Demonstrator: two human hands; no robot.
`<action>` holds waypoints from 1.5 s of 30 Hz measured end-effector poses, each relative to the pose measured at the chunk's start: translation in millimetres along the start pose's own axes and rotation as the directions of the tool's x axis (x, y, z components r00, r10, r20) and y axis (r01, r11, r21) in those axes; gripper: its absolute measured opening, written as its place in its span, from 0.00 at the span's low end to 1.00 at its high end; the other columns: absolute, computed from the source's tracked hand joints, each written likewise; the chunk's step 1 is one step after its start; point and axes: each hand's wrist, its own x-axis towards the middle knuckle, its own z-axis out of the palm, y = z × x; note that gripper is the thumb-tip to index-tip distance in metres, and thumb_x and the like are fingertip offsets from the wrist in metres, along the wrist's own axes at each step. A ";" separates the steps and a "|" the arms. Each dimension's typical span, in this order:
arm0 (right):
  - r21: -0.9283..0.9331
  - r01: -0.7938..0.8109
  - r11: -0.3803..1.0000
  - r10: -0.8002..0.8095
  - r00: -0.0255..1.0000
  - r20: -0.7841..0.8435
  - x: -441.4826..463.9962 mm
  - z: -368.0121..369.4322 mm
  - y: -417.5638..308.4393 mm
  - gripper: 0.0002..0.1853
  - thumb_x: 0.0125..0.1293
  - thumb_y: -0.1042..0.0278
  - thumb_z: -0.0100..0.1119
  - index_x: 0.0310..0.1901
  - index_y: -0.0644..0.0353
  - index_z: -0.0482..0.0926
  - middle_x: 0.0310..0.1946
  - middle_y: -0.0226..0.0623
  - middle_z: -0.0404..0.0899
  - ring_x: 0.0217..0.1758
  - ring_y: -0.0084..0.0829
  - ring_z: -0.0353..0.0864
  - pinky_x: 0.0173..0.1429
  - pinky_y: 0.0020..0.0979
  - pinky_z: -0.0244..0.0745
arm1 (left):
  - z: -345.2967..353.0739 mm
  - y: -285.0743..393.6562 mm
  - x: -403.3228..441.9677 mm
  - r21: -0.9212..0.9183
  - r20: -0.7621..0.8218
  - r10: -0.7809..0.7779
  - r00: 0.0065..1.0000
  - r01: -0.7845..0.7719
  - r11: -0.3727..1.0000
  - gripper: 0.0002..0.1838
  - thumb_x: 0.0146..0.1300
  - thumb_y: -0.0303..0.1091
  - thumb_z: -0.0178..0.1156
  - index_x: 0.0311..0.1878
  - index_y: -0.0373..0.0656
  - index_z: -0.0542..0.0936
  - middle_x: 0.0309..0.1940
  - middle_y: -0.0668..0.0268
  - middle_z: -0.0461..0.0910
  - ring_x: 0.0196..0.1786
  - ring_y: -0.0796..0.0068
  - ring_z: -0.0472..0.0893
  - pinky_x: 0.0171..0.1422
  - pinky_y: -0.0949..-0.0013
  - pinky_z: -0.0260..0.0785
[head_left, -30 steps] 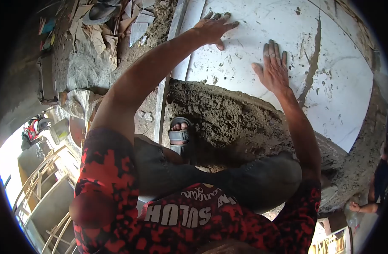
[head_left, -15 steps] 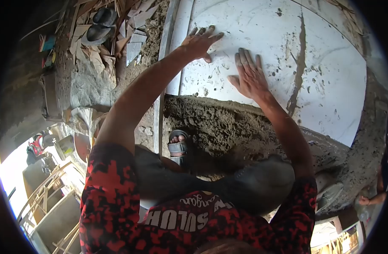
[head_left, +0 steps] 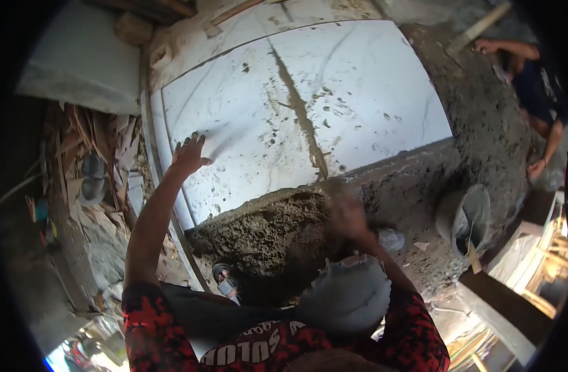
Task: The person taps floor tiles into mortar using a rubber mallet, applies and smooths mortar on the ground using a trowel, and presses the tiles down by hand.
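My left hand (head_left: 190, 154) rests on the left white marbled tile (head_left: 228, 118), close to its left edge, with the fingers spread. A second white tile (head_left: 377, 80) lies to its right. Between the two runs a joint smeared with grey-brown mortar (head_left: 299, 111). My right hand (head_left: 349, 214) is blurred by motion over the wet mortar bed (head_left: 265, 232), just off the front edge of the tiles by the joint. Its fingers cannot be made out, nor whether it holds anything.
Along the left side runs a long straight bar (head_left: 152, 139). A mortar-stained bucket (head_left: 448, 217) stands to the right. Beyond it another person (head_left: 535, 93) works near a wooden handle (head_left: 479, 28). Broken scraps (head_left: 119, 142) lie at left, and my sandalled foot (head_left: 225, 279) is below the mortar.
My right hand has left the tile and moved down toward the mortar at the front edge. My left hand stays on the tile. The view has swung right, bringing the bucket into sight.
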 end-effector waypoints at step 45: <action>0.337 -0.619 0.709 0.682 0.724 -0.106 -4.0 -122.0 37.8 0.23 0.68 0.47 0.50 0.43 0.65 0.70 0.24 0.43 0.74 0.26 0.34 0.74 0.33 0.38 0.70 | -69.0 334.8 31.8 0.066 -0.055 0.479 0.876 -0.476 0.877 0.51 0.48 0.47 0.71 0.73 0.73 0.49 0.75 0.61 0.41 0.72 0.42 0.54 0.71 0.34 0.44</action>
